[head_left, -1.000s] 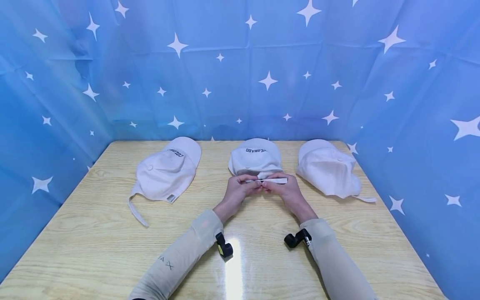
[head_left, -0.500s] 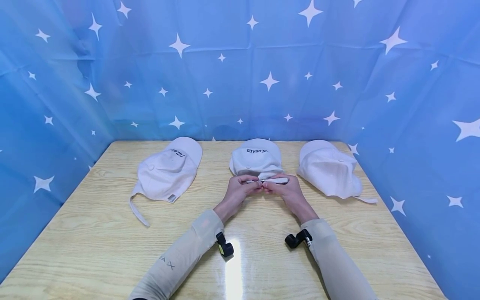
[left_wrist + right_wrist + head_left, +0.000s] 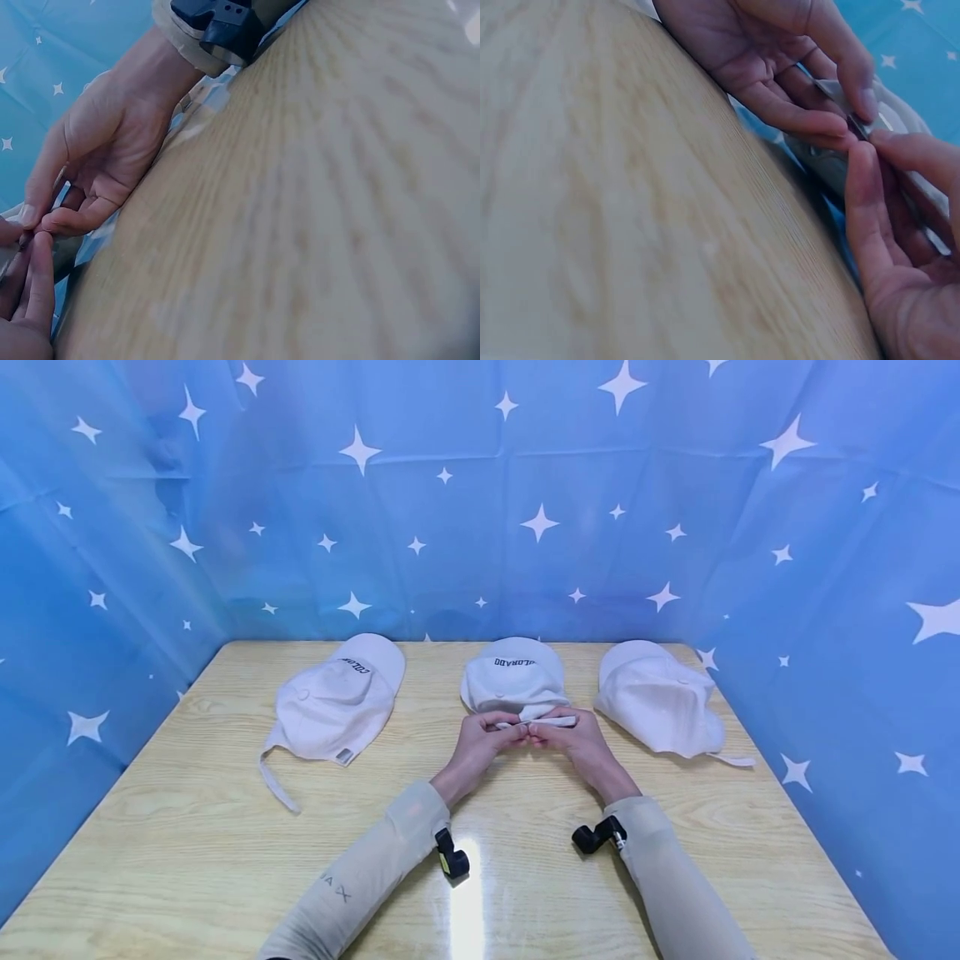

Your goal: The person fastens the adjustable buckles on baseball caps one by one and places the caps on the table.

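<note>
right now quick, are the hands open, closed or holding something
Left hand: closed, pinching the white strap at the back of the middle cap.
Right hand: closed, pinching the same strap.

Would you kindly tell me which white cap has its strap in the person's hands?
The middle cap: the left hand and right hand pinch its strap. The left cap and right cap lie untouched to either side, their straps loose.

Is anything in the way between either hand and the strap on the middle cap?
Nothing visible: the left hand and right hand both pinch the strap at the near edge of the middle cap. The left cap and right cap lie to either side, not between.
</note>
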`<state>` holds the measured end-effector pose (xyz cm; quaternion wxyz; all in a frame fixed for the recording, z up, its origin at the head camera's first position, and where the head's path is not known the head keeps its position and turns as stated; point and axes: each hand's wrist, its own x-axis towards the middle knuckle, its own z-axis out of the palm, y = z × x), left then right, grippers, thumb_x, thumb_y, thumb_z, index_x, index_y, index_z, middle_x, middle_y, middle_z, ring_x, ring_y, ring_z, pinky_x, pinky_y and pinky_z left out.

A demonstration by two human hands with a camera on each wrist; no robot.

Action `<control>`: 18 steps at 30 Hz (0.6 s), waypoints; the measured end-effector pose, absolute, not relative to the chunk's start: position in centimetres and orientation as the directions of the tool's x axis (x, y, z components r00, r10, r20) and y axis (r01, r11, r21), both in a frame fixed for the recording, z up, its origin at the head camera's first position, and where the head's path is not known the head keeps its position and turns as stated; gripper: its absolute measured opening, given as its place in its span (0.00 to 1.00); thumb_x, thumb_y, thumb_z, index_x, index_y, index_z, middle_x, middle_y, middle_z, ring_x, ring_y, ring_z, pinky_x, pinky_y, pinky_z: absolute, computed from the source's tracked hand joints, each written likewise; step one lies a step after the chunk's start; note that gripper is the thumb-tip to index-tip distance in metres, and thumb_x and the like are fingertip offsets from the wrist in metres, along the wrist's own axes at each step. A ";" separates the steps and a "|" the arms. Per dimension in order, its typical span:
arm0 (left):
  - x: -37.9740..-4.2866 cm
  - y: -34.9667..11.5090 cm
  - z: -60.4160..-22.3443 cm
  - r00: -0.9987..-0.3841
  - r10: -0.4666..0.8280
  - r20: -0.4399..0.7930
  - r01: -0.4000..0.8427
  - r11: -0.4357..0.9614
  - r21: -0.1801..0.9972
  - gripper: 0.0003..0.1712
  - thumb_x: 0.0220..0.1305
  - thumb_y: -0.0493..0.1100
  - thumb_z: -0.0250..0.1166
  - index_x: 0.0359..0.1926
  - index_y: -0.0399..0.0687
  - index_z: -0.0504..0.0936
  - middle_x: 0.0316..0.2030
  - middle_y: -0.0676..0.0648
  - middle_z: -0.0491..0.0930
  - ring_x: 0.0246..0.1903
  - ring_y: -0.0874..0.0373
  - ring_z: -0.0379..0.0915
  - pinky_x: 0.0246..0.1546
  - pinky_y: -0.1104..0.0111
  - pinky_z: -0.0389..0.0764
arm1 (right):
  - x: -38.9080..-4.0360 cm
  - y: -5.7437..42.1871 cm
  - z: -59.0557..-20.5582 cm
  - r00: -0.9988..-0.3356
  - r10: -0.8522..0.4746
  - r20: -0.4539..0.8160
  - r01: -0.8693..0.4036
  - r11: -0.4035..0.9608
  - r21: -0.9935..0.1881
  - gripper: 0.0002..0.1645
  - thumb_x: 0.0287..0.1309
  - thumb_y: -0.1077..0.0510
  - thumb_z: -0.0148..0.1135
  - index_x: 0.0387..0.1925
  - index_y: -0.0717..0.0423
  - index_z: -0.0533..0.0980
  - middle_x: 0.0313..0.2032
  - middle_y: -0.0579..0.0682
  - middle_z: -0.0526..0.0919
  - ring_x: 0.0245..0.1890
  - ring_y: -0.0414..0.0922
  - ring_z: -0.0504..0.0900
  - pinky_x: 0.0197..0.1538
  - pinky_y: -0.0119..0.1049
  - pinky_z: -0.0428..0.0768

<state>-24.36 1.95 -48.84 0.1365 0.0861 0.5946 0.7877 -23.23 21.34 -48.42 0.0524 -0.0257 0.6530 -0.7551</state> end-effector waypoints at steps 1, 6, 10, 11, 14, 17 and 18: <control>-24.4 2.0 -48.9 -0.948 0.318 -0.023 -0.109 -0.253 0.961 0.15 0.65 0.29 0.68 0.52 0.26 0.83 0.35 0.45 0.90 0.32 0.61 0.88 0.45 0.67 0.89 | -23.2 21.4 -48.4 -0.993 -0.116 -0.035 0.052 -0.144 -0.988 0.03 0.62 0.70 0.69 0.37 0.65 0.81 0.31 0.49 0.90 0.31 0.41 0.90 0.41 0.33 0.90; -24.4 2.1 -49.1 -0.945 0.328 -0.011 -0.097 -0.247 0.964 0.15 0.65 0.30 0.69 0.51 0.27 0.84 0.36 0.42 0.90 0.33 0.60 0.89 0.47 0.64 0.89 | -23.0 21.5 -48.2 -0.990 -0.126 -0.058 0.079 -0.168 -0.983 0.03 0.63 0.70 0.67 0.36 0.61 0.82 0.32 0.49 0.90 0.32 0.40 0.90 0.42 0.32 0.89; -24.5 2.0 -49.0 -0.943 0.332 -0.021 -0.114 -0.261 0.958 0.15 0.66 0.31 0.68 0.52 0.28 0.84 0.39 0.41 0.90 0.34 0.59 0.89 0.48 0.62 0.89 | -23.0 21.6 -48.2 -0.986 -0.152 -0.070 0.100 -0.205 -0.974 0.04 0.65 0.70 0.66 0.38 0.61 0.82 0.35 0.50 0.89 0.34 0.41 0.90 0.44 0.33 0.89; -24.5 2.0 -49.0 -0.943 0.332 -0.027 -0.122 -0.268 0.956 0.15 0.67 0.31 0.68 0.53 0.28 0.84 0.39 0.41 0.90 0.34 0.58 0.89 0.48 0.62 0.89 | -23.0 21.7 -48.2 -0.985 -0.153 -0.073 0.105 -0.211 -0.972 0.04 0.65 0.70 0.65 0.38 0.60 0.82 0.36 0.50 0.89 0.35 0.41 0.90 0.45 0.33 0.89; -24.7 1.9 -48.8 -0.944 0.327 -0.049 -0.149 -0.290 0.945 0.15 0.69 0.33 0.67 0.54 0.29 0.83 0.41 0.40 0.89 0.35 0.57 0.89 0.49 0.61 0.89 | -23.1 21.8 -48.1 -0.985 -0.150 -0.086 0.118 -0.220 -0.968 0.04 0.66 0.69 0.66 0.39 0.59 0.82 0.37 0.49 0.88 0.35 0.41 0.90 0.47 0.34 0.89; -24.8 1.8 -48.7 -0.947 0.315 -0.060 -0.161 -0.306 0.938 0.15 0.69 0.33 0.65 0.54 0.30 0.83 0.41 0.40 0.89 0.35 0.57 0.89 0.48 0.62 0.89 | -23.3 21.9 -48.0 -0.987 -0.142 -0.082 0.108 -0.192 -0.975 0.03 0.65 0.68 0.67 0.39 0.60 0.82 0.37 0.50 0.88 0.37 0.41 0.90 0.49 0.35 0.89; -24.9 1.7 -48.7 -0.948 0.312 -0.063 -0.164 -0.308 0.937 0.15 0.69 0.33 0.65 0.54 0.30 0.83 0.40 0.41 0.89 0.34 0.57 0.89 0.48 0.62 0.89 | -23.3 22.1 -48.0 -0.987 -0.144 -0.077 0.102 -0.180 -0.978 0.03 0.66 0.67 0.67 0.40 0.61 0.82 0.39 0.50 0.87 0.38 0.42 0.90 0.50 0.36 0.89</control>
